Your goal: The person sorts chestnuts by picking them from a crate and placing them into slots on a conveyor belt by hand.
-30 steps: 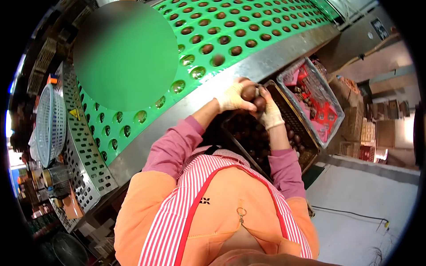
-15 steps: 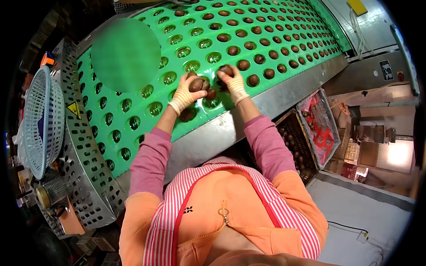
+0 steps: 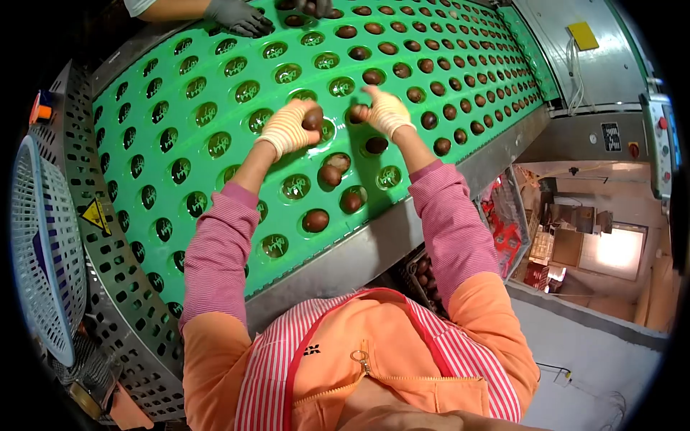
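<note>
My left hand (image 3: 285, 131), in a cream striped glove, is closed around a brown egg (image 3: 313, 119) between thumb and fingers. My right hand (image 3: 388, 115), gloved alike, holds another brown egg (image 3: 357, 113) at its thumb side, just above the sheet. Both hands are over the green sheet (image 3: 284, 241), which has rows of round cups with clear film and pale print. Two loose eggs (image 3: 330, 174) touch each other below my hands, and one more egg (image 3: 315, 220) lies nearer me. Below my right hand, a dark egg (image 3: 376, 145) sits in a cup.
A co-worker's grey-gloved hand (image 3: 241, 18) is at the far edge, with another gloved hand (image 3: 314, 7) beside it. Filled cups run to the right. A metal rail (image 3: 345, 260) borders my side. A blue basket (image 3: 54, 244) stands left; a crate of eggs (image 3: 425, 280) is below right.
My hands have moved apart. My left hand held several eggs and now shows one; loose eggs lie on the sheet below. The co-worker's hands have come further into view.
</note>
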Motion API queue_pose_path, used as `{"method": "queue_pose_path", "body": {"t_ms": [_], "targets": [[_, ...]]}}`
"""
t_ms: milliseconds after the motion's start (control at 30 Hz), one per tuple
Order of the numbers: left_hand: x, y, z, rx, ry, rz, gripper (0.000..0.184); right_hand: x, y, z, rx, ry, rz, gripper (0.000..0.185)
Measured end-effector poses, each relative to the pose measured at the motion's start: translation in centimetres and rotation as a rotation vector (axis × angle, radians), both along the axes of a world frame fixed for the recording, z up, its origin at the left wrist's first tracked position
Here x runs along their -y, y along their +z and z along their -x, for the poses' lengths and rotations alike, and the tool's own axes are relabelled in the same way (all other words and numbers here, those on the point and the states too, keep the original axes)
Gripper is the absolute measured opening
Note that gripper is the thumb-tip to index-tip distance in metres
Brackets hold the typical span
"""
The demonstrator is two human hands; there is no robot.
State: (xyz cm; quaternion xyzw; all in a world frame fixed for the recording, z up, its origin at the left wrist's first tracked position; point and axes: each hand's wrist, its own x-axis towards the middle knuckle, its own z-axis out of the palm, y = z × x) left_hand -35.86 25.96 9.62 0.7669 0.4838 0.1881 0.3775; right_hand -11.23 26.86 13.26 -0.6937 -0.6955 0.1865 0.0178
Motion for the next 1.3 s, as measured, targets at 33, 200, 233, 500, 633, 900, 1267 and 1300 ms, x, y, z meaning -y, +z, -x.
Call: {"method": "queue_pose_path", "body": {"t_ms": [33,200,233,500,633,900,1267,1300], "targets": [[-0.4,0.1,0.0,-0.004,0.133,-0.035,0.063,-1.1,0.6,0.8,0.068,-0.057,-0.072,0.062],[-2.2,-0.7,-0.7,-0.327,0.143,-0.255,0.065,-4.7,-3.2,1.7,-0.202,0.219,0.054,0.059],[-2.4,-1.0,-0.7,-0.452,0.081,-0.286,0.065,-4.7,-4.7,1.3,-0.133,0.251,-0.031,0.057],[5.9,1.1,-1.2,-0.142,-0.336,-0.149,0.062,8.0,-0.8,-3.7,-0.317,-0.071,-0.377,0.040],[11.0,-1.0,-2.6,-0.204,-0.290,-0.252,0.062,15.1,-1.3,-6.2,-0.487,-0.214,-0.398,0.034],[14.4,1.6,-15.3,-0.307,-0.138,-0.213,0.045,24.5,1.4,-8.3,-0.611,-0.282,-0.464,0.026],[8.4,-1.4,-18.0,-0.745,-0.295,-0.558,0.030,38.7,-2.3,-18.0,-0.606,-0.762,-0.529,0.025],[8.1,-0.5,-18.5,-0.821,-0.369,-0.529,0.029,39.5,-2.7,-18.0,-0.605,-0.767,-0.527,0.026]]}}
